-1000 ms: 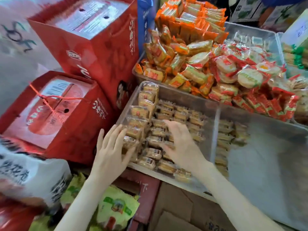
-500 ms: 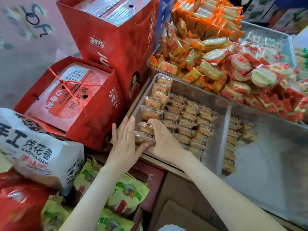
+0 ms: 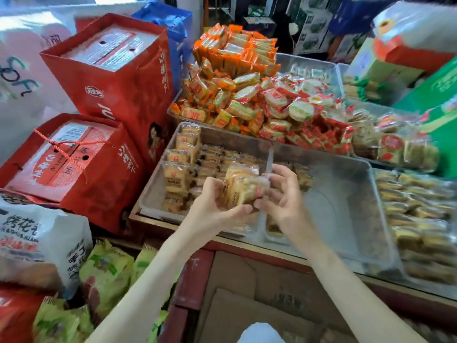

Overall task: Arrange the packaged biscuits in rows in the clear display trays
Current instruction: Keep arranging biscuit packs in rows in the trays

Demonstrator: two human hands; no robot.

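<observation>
While a moment ago both hands were pressed down among the packets at the near left corner of the clear tray (image 3: 153, 204), they are up now, lifted clear of the rows with a bundle of biscuit packets (image 3: 243, 186) caught between them! The left hand (image 3: 212, 210) curls its fingers and thumb round the bundle's left end, the right hand (image 3: 284, 201) clamps on the right end, and the bundle hangs above the tray, just over the near end of the divider (image 3: 269, 157). Look at those packets: clear, crinkly wrappers, pale golden biscuits inside, a small red mark on each, several stacked face to face and tilted. Below, the rows of biscuits (image 3: 183, 174) fill the far and middle part of the left compartment, some standing on edge, some lying flat, while a few more sit just across the divider and the rest of the right side shows bare plastic. Behind it all rises a heap of orange and red packets (image 3: 247, 95). Now for the writing: the tall red box (image 3: 118, 78) carries a small oval logo and white Chinese characters down its side, too small to read surely; the low red box (image 3: 66, 164) has a barcode label under its rope handle; the white bag (image 3: 37, 238) reads "KAOHUAJUAN" under bold black characters; and "SOF" is scrawled on the white sack (image 3: 14, 78) at far left.
</observation>
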